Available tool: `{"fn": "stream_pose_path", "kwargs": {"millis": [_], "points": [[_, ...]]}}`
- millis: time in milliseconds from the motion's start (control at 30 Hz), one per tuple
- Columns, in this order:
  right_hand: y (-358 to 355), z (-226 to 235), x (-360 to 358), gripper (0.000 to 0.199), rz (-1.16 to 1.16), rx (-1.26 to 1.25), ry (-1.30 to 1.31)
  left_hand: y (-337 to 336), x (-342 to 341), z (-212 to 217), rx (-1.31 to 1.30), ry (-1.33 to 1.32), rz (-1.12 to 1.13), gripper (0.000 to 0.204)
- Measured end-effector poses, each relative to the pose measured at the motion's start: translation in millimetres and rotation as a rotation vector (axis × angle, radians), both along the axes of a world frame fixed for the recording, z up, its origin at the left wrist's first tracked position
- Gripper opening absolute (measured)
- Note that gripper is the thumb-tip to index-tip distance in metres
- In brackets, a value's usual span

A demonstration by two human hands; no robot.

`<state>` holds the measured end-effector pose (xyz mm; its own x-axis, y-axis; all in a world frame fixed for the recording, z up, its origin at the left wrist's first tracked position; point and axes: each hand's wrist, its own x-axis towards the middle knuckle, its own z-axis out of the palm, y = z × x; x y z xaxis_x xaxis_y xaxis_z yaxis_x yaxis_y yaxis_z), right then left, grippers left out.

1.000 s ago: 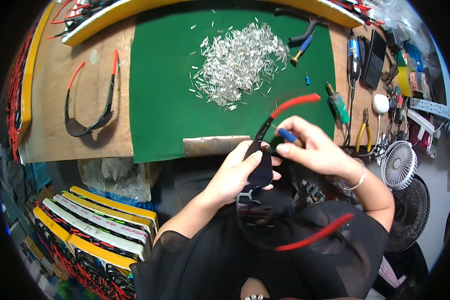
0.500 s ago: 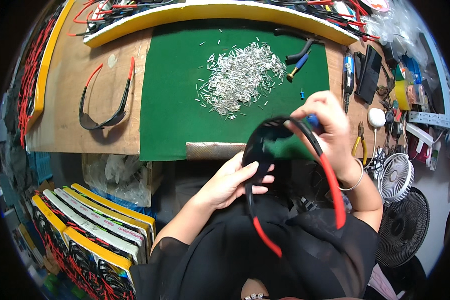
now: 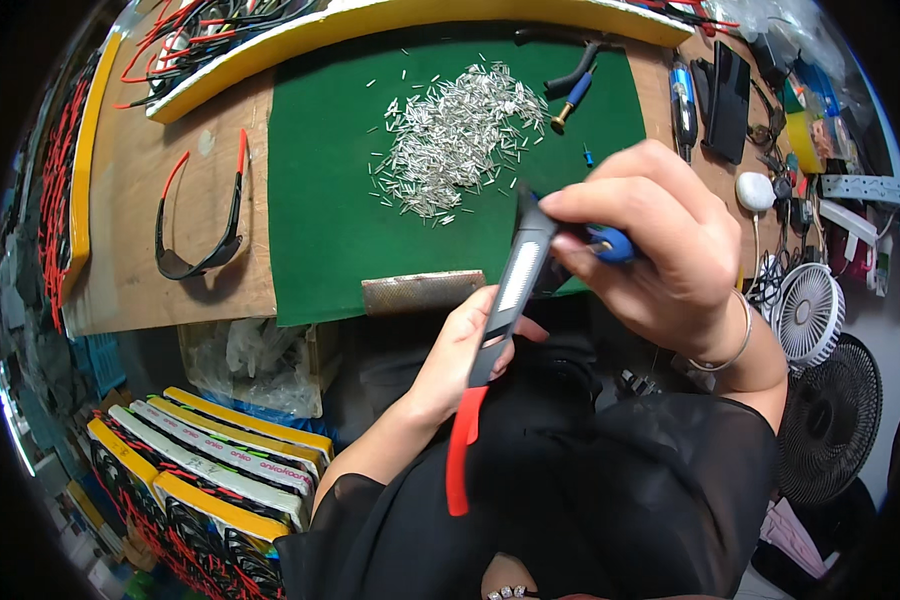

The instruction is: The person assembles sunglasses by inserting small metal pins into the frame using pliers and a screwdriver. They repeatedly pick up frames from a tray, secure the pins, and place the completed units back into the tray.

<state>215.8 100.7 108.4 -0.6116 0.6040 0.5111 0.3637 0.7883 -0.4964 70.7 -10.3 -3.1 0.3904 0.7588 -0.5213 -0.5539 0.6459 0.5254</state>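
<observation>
I hold a pair of black sunglasses with red temple tips point(image 3: 467, 440) over the bench's front edge, turned side-on. My left hand point(image 3: 458, 350) is closed around its lower part, partly hidden behind the temple. With thumb and forefinger, my right hand point(image 3: 660, 235) pinches the upper end near the hinge. A blue-handled tool point(image 3: 613, 244) is also tucked in my right fingers; its tip is hard to make out. Beyond my hands, a heap of small silvery pins point(image 3: 455, 140) lies on a green mat point(image 3: 315, 220). Another pair of sunglasses point(image 3: 233, 240) rests on the wood at left.
Black-handled pliers point(image 3: 570, 78) and a blue-handled screwdriver point(image 3: 577, 90) lie at the mat's far right. A metal strip point(image 3: 423, 292) sits at its front edge. Yellow-edged foam trays point(image 3: 235, 512) of glasses stand lower left; a white fan point(image 3: 808, 315) is at right.
The sunglasses have turned from facing lens-side to edge-on, and their red tips have swung left. My right hand has come closer. The view has shifted slightly.
</observation>
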Motion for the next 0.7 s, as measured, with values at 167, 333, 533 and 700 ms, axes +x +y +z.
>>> {"fn": "stream_pose_path", "kwargs": {"millis": [167,333,533,700], "points": [[-11,-14,-10,0.029,0.13,-0.068,0.071,10,10,4,0.014,0.23,0.024,0.022],[-16,-25,35,0.037,-0.041,-0.511,0.02,8,-10,-13,-0.222,-0.172,0.108,0.023],[-56,-67,45,0.021,-0.033,-0.759,-0.19,12,-10,-8,-0.354,-0.213,0.097,0.026],[-52,-84,33,0.017,-0.011,-0.752,-0.188,8,-2,-12,-0.216,0.068,0.138,0.023]]}}
